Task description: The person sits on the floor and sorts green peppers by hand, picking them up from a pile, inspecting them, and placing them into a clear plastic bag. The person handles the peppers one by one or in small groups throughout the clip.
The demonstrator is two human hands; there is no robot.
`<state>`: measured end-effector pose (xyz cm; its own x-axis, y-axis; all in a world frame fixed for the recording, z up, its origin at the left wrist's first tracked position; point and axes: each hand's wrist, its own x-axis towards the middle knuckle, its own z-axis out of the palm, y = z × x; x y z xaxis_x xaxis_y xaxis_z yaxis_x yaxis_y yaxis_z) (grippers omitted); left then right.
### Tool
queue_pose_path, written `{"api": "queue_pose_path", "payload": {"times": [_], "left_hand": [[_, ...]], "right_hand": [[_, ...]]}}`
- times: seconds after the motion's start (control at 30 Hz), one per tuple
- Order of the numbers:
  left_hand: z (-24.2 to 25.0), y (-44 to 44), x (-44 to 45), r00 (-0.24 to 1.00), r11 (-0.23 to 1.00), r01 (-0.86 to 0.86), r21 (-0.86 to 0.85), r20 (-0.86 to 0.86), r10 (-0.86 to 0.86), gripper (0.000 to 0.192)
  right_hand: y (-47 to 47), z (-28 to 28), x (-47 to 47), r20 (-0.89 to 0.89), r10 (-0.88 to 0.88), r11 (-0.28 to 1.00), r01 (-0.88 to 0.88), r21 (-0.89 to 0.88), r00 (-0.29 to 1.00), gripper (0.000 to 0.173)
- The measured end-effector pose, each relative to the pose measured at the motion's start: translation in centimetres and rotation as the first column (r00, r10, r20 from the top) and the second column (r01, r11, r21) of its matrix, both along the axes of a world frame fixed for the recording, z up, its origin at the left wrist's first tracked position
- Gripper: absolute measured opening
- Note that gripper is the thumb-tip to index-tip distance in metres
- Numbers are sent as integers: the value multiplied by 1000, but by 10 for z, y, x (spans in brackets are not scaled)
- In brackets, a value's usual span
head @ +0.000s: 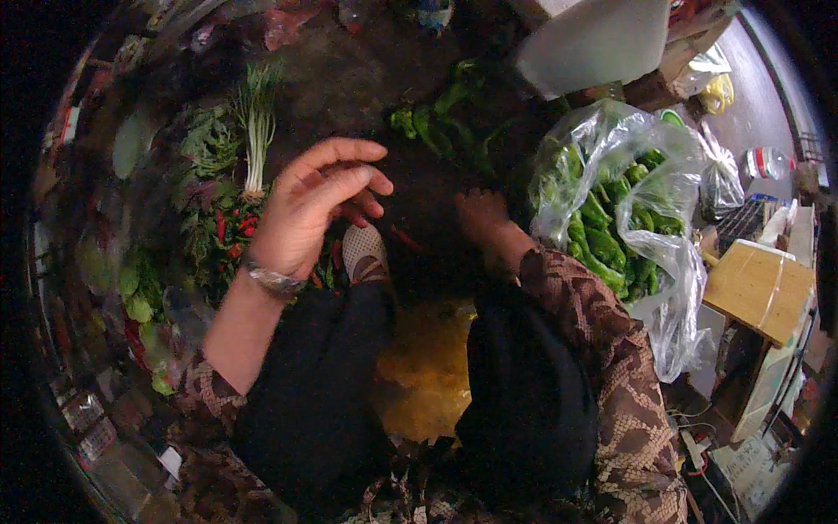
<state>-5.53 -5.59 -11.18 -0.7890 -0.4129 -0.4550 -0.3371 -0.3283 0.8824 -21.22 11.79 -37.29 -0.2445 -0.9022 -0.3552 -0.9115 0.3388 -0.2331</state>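
My left hand (324, 203) is raised at the left centre, fingers curled but apart, with nothing seen in it; a bracelet circles its wrist. Low over the dark floor, my right hand (483, 211) is in shadow, and I cannot tell whether it holds anything. Just beyond it several long green peppers (435, 134) lie on the floor. To its right stands a clear plastic bag (655, 229), its mouth wide, filled with green peppers (599, 245). Red chili peppers (239, 229) lie left of my left hand, below a bunch of spring onions (256, 137).
Leafy greens (209, 147) and other vegetables line the left side. A white plastic container (596, 49) stands at the upper right. At the far right are a wooden board (759, 288), a clear plastic jar (769, 162) and cables. My shoe (364, 252) is near my left hand.
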Motion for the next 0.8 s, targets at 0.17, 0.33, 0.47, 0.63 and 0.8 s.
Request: {"api": "queue_pose_path", "payload": {"times": [0.17,0.33,0.47,0.63,0.8], "left_hand": [[-98,-3,3,974,997,66,36,215,-73,32],[-140,-4,22,936,993,62,98,339,-92,47],[-152,-2,26,907,890,-225,396,419,43,53],[-160,-3,25,931,802,-359,477,239,275,36],[-159,-12,28,926,844,-371,387,228,302,26]], "right_hand": [[11,-49,10,-85,-27,1000,27,0,996,33],[-22,-38,-3,579,-303,951,283,128,757,24],[-42,18,3,876,-241,930,356,86,418,27],[-64,57,6,845,-47,988,146,-38,533,36],[-71,20,-48,125,-391,912,402,-84,912,30]]}}
